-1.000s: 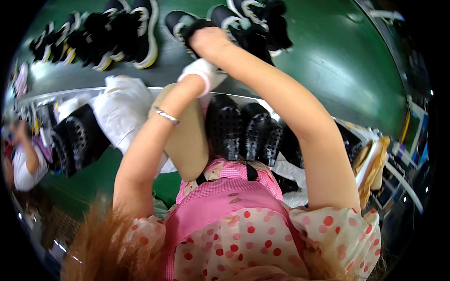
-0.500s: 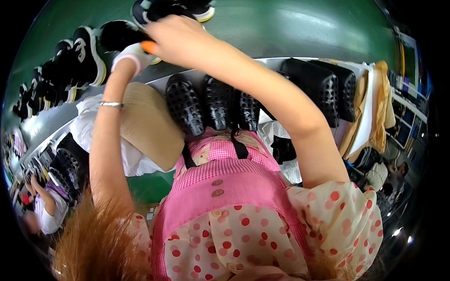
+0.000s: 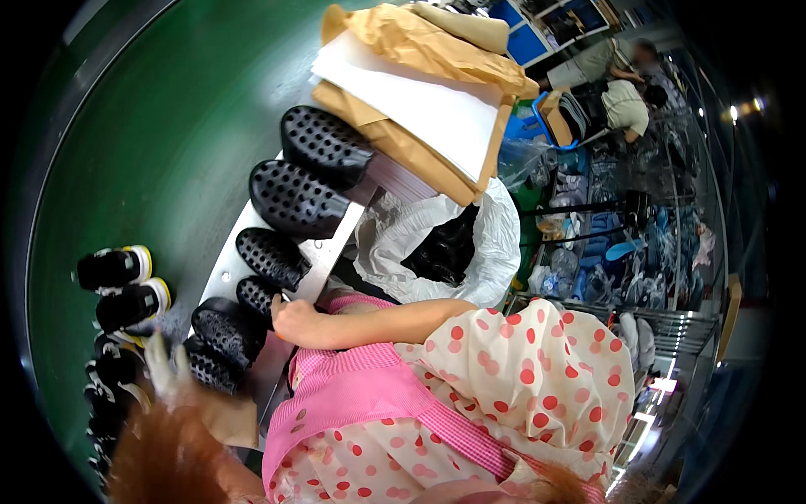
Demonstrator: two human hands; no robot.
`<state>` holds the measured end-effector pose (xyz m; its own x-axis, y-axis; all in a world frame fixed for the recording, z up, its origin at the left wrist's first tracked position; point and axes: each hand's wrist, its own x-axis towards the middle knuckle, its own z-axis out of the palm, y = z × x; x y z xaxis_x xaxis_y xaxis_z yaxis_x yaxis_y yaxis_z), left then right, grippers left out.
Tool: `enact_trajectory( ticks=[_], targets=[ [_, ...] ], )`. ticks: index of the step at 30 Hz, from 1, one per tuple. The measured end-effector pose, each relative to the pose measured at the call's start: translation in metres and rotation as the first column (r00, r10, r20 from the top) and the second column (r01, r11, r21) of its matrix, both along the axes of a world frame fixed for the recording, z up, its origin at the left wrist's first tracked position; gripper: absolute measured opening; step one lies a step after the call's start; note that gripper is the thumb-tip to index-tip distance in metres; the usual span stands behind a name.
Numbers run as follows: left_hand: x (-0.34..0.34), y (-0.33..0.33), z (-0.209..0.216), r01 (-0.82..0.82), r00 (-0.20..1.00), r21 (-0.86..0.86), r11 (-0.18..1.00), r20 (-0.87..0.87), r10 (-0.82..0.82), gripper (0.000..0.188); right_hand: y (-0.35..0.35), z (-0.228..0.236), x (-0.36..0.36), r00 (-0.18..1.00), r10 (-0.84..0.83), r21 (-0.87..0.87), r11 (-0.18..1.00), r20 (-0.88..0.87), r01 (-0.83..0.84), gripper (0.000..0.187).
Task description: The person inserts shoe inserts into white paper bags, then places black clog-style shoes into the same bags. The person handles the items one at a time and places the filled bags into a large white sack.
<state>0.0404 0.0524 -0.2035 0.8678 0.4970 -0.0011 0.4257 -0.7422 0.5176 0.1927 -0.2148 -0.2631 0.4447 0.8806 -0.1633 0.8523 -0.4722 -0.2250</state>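
My right hand (image 3: 295,322) is closed, with an orange cover on one finger, beside a small black shoe-shaped piece dotted with holes (image 3: 256,294). A thin pale tip shows at its fingers; what it is, I cannot make out. At the lower left my left hand (image 3: 168,370), in a white glove, has its fingers stretched apart. It is nearest to a black-and-white sneaker with a yellow sole edge (image 3: 133,304) and to another dotted black piece (image 3: 211,365). My hair hides part of the left arm.
More dotted black pieces (image 3: 298,200) line the metal ledge (image 3: 323,252). Brown paper and white sheets (image 3: 420,92) are stacked beyond them. A white bag (image 3: 495,244) with black contents stands beside the ledge. A green surface (image 3: 193,134) curves along the left; people work at the far right.
My view has swung to the right. My hands, together over the sneakers before, are now apart: the right is by the black pieces, the left near the sneakers.
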Motion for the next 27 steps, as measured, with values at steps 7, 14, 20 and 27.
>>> enact_trajectory(
  ticks=[7, 14, 20, 27],
  targets=[
    [0.068, -0.079, 0.014, -0.031, 0.996, -0.312, 0.95, 0.065, 0.054, 0.046, -0.008, 0.059, 0.032, 0.99, 0.038, 0.153, 0.988, -0.134, -0.018, 0.046],
    [0.126, -0.126, 0.091, 0.183, 0.759, -0.976, -0.119, 0.064, 0.647, 0.057, 0.002, 0.131, 0.067, 0.886, 0.199, 0.453, 0.891, -0.419, 0.014, 0.054],
    [0.114, -0.097, 0.056, 0.289, 0.658, -0.957, -0.026, 0.178, 0.732, 0.038, 0.028, 0.132, 0.067, 0.831, 0.189, 0.428, 0.902, -0.524, 0.064, 0.046],
    [0.093, -0.06, 0.05, 0.067, 0.524, -0.981, 0.183, 0.191, 0.83, 0.018, 0.084, 0.148, 0.048, 0.865, 0.247, 0.314, 0.943, -0.436, -0.111, 0.037]
  ],
)
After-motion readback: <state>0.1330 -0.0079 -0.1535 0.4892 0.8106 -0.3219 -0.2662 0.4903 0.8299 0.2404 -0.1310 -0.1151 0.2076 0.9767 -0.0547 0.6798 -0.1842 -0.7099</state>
